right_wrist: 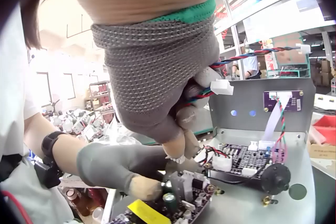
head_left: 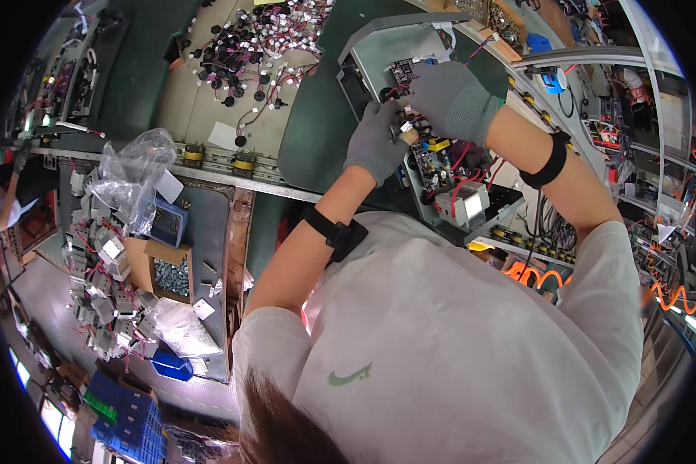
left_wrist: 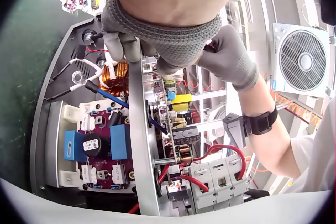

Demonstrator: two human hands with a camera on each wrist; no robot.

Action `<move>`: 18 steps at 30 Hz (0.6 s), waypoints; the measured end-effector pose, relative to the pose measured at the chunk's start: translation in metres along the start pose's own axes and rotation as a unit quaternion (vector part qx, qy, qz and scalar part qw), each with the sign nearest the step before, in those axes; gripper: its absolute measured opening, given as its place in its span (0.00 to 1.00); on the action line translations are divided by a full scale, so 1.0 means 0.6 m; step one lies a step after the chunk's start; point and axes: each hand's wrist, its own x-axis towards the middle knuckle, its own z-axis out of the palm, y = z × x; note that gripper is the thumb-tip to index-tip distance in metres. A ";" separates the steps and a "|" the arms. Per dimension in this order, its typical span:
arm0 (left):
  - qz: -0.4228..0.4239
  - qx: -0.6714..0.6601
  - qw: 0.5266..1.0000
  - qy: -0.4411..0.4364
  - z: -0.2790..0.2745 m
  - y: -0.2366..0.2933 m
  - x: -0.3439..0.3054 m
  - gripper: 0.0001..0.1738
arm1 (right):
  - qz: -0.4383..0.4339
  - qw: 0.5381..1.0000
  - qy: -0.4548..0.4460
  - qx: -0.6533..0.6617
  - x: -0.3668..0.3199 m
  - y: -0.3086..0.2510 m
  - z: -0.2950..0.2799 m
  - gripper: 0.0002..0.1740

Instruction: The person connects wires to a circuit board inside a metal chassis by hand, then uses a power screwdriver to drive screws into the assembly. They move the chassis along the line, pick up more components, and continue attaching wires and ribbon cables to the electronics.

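Note:
Both hands wear grey gloves and work at an open metal chassis (head_left: pixel 367 39) with circuit boards. In the left wrist view, the left hand (left_wrist: pixel 163 40) has its fingers on one side of a metal divider (left_wrist: pixel 137 129) and its thumb on the other, above a board with a yellow part (left_wrist: pixel 181 98). Curled fingers of the right hand (right_wrist: pixel 157 82) hold twisted red, blue and black wires (right_wrist: pixel 257 54) with a white connector (right_wrist: pixel 222 87). Its fingertips meet at a small white plug (right_wrist: pixel 177 159) over the board's edge; whether the plug is seated is hidden.
Cabled black parts (head_left: pixel 263 39) lie heaped at the back. A box of screws (head_left: pixel 172 274), a plastic bag (head_left: pixel 135 178) and many grey wired parts (head_left: pixel 104 301) are at the left. Grey terminal blocks (left_wrist: pixel 218 182) and a purple board (left_wrist: pixel 100 150) sit inside the chassis.

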 end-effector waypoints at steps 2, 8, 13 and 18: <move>-0.011 -0.001 1.000 -0.014 -0.004 0.004 0.002 0.27 | 0.012 1.000 -0.013 0.002 0.001 0.009 0.008 0.09; -0.009 0.006 1.000 -0.014 -0.002 -0.002 0.003 0.28 | 0.008 0.997 -0.064 -0.038 0.008 -0.003 -0.002 0.10; -0.008 0.016 1.000 -0.014 0.000 -0.003 0.005 0.28 | 0.012 0.997 -0.074 -0.001 0.021 -0.006 -0.002 0.11; 0.002 -0.004 1.000 -0.005 -0.001 -0.006 0.002 0.28 | 0.039 0.997 -0.069 -0.004 0.007 -0.004 0.002 0.10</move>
